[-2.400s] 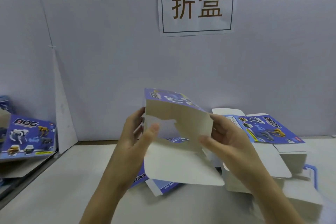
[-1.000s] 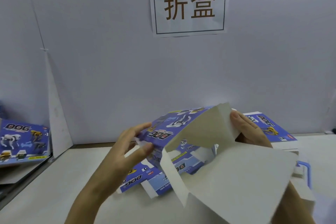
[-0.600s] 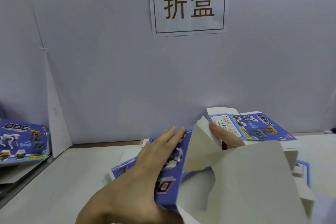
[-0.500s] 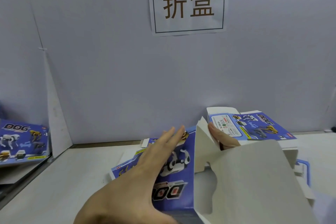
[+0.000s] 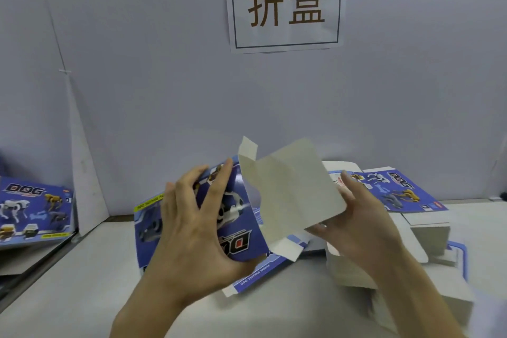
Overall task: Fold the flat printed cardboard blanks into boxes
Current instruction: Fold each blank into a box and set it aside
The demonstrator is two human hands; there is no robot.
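Observation:
I hold a blue printed cardboard blank (image 5: 241, 239) with a "DOG" picture above the table, partly folded. My left hand (image 5: 197, 222) grips its blue printed panel from the front, fingers spread over the picture. My right hand (image 5: 354, 222) supports the raised grey inner flap (image 5: 290, 189) from below and behind. A small tab sticks up at the flap's top left corner. More flat blanks (image 5: 263, 271) lie on the table under the held one.
A pile of flat blanks (image 5: 397, 195) lies at the right, grey sides and one blue face showing. Finished blue DOG boxes (image 5: 33, 208) stand at the left. A grey wall with a paper sign (image 5: 285, 3) closes the back. The table (image 5: 82, 282) is grey.
The blank has been turned and lifted: the large grey flap that filled the lower right now stands up in the middle. My right hand has come out from behind it to its lower right edge.

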